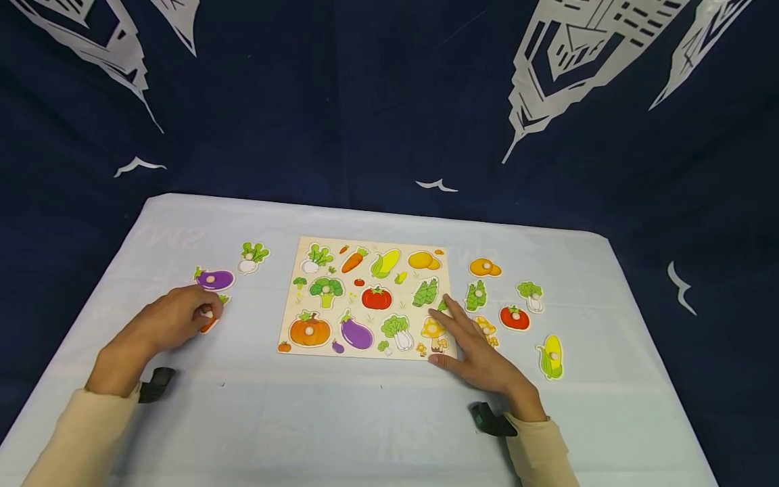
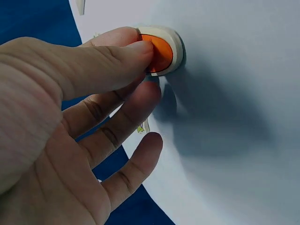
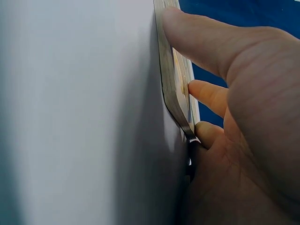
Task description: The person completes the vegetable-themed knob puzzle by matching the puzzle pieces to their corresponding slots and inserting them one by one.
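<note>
My left hand pinches the carrot piece between thumb and fingers at the table's left side. In the left wrist view, the orange face of that carrot piece shows past the thumb. Just beyond it lie an eggplant piece and a turnip piece. A wooden vegetable puzzle board lies mid-table, with knobbed pumpkin and broccoli pieces on it. Spread fingers of my right hand rest on the board's right edge; its thumb touches the board edge in the right wrist view.
Right of the board lie potato, asparagus, mushroom, tomato, leafy cabbage and corn pieces. The mushroom piece is partly hidden by my right hand. A dark blue patterned curtain hangs behind the white-covered table.
</note>
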A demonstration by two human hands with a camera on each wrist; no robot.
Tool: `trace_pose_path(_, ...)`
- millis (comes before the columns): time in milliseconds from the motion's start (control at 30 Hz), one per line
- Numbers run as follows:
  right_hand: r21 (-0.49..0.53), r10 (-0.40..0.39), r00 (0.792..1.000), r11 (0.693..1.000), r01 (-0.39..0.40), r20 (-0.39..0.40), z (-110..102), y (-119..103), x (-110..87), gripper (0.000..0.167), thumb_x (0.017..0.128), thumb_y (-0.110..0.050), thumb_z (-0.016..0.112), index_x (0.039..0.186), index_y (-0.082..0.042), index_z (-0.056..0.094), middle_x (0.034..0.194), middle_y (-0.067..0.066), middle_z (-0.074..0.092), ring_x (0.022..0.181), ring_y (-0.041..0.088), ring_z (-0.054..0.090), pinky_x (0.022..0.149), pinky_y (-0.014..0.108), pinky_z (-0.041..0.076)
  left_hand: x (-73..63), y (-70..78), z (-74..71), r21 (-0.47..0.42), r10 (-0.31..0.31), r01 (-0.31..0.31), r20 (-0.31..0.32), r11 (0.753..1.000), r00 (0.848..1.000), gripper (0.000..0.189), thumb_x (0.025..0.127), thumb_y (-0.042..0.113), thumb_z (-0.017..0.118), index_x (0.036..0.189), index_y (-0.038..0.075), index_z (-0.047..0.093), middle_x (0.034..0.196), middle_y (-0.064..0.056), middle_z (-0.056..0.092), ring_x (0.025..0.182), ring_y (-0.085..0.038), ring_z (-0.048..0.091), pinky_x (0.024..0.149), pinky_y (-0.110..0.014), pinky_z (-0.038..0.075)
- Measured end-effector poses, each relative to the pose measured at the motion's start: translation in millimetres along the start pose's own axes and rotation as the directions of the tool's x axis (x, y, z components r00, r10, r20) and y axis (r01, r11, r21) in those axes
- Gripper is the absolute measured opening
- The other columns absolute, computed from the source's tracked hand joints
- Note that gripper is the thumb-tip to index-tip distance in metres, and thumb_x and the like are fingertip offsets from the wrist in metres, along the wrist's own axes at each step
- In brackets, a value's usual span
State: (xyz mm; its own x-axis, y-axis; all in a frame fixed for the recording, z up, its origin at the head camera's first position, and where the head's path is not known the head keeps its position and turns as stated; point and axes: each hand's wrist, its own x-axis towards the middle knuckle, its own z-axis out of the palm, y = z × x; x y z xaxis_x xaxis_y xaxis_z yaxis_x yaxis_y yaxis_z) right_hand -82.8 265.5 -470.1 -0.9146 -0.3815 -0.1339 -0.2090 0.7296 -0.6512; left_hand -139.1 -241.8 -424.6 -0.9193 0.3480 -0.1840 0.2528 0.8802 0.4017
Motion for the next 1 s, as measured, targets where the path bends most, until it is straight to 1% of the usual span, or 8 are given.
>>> trace_pose_path(200, -0.007, -0.005, 1.000, 1.000, 0.005, -0.001, 0, 1, -0.2, 0.083, 0.087, -0.036, 0.077, 0.157, -0.025, 0.034, 0.170, 0.006, 0.005, 0.156, 0.035, 0.006, 0.117, 0.070, 0.015, 0.2, 3.6, -0.5, 0.005, 0.006, -0.006, -0.019, 1.000, 1.000, 0.023, 0.084, -0.010, 0.066, 0.086, 0.013, 0.068, 0.082, -0.003, 0.059, 0.081, -0.024, 0.054, 0.069, -0.037, 0.046)
trace_pose_path(367, 0.005, -0.014, 1.000, 1.000, 0.014, 0.002, 0, 2, -0.9, 0.082, 0.087, -0.036, 0.077, 0.157, -0.024, 0.034, 0.170, 0.007, 0.005, 0.156, 0.035, 0.004, 0.117, 0.070, 0.014, 2.6, 10.1, -2.7, 0.001, 0.030, -0.030, -0.032, 1.000, 0.999, 0.022, 0.083, -0.010, 0.067, 0.086, 0.012, 0.068, 0.081, -0.002, 0.060, 0.079, -0.023, 0.055, 0.069, -0.038, 0.047)
trace_pose_path(533, -0.002, -0.023, 1.000, 1.000, 0.023, 0.000, 2, 3, -0.6, 0.082, 0.088, -0.038, 0.076, 0.157, -0.026, 0.034, 0.170, 0.007, 0.006, 0.156, 0.035, 0.005, 0.117, 0.070, 0.015, 4.9, 19.0, -3.9, -0.002, 0.017, -0.017, -0.021, 1.000, 1.000, 0.020, 0.085, -0.009, 0.067, 0.090, 0.010, 0.068, 0.087, -0.007, 0.063, 0.082, -0.025, 0.056, 0.073, -0.044, 0.050)
trace_pose_path(600, -0.010, -0.023, 1.000, 1.000, 0.023, -0.004, 2, 3, -0.5, 0.082, 0.087, -0.039, 0.076, 0.157, -0.026, 0.034, 0.170, 0.007, 0.006, 0.156, 0.035, 0.005, 0.117, 0.070, 0.015, 6.7, 23.1, -3.9, -0.002, 0.017, -0.017, -0.026, 1.000, 1.000, 0.019, 0.086, -0.008, 0.066, 0.090, 0.010, 0.069, 0.089, -0.008, 0.063, 0.083, -0.025, 0.056, 0.076, -0.045, 0.050)
trace_pose_path(667, -0.012, -0.022, 1.000, 1.000, 0.022, -0.006, 2, 3, -0.5, 0.082, 0.087, -0.039, 0.076, 0.157, -0.026, 0.034, 0.170, 0.006, 0.006, 0.156, 0.035, 0.006, 0.117, 0.070, 0.015, 8.9, 27.2, -4.0, -0.002, 0.020, -0.020, -0.034, 1.000, 0.999, 0.020, 0.086, -0.008, 0.065, 0.090, 0.011, 0.069, 0.089, -0.006, 0.061, 0.083, -0.023, 0.055, 0.076, -0.043, 0.049)
trace_pose_path(800, -0.014, -0.020, 1.000, 1.000, 0.020, -0.006, 1, 3, -0.7, 0.082, 0.087, -0.038, 0.076, 0.157, -0.025, 0.034, 0.170, 0.006, 0.006, 0.156, 0.035, 0.005, 0.117, 0.070, 0.015, 14.8, 37.2, -5.4, 0.013, 0.050, -0.050, -0.042, 0.999, 0.998, 0.021, 0.086, -0.009, 0.064, 0.091, 0.011, 0.071, 0.087, -0.002, 0.059, 0.082, -0.019, 0.053, 0.074, -0.038, 0.047)
trace_pose_path(900, -0.011, -0.020, 1.000, 1.000, 0.020, -0.007, 1, 3, -0.5, 0.082, 0.087, -0.038, 0.076, 0.157, -0.024, 0.034, 0.170, 0.006, 0.006, 0.156, 0.035, 0.005, 0.117, 0.070, 0.015, 20.5, 45.4, -6.2, 0.025, 0.078, -0.077, -0.039, 0.997, 0.996, 0.021, 0.086, -0.009, 0.064, 0.094, 0.009, 0.072, 0.086, -0.002, 0.060, 0.080, -0.019, 0.053, 0.073, -0.037, 0.047)
trace_pose_path(1000, -0.006, -0.017, 1.000, 1.000, 0.017, -0.002, 1, 3, -0.4, 0.082, 0.088, -0.038, 0.076, 0.157, -0.025, 0.034, 0.170, 0.006, 0.006, 0.156, 0.034, 0.005, 0.117, 0.070, 0.015, 26.2, 53.4, -6.2, 0.040, 0.097, -0.095, -0.034, 0.995, 0.995, 0.022, 0.086, -0.009, 0.065, 0.092, 0.011, 0.071, 0.084, -0.001, 0.058, 0.078, -0.017, 0.052, 0.071, -0.035, 0.046)
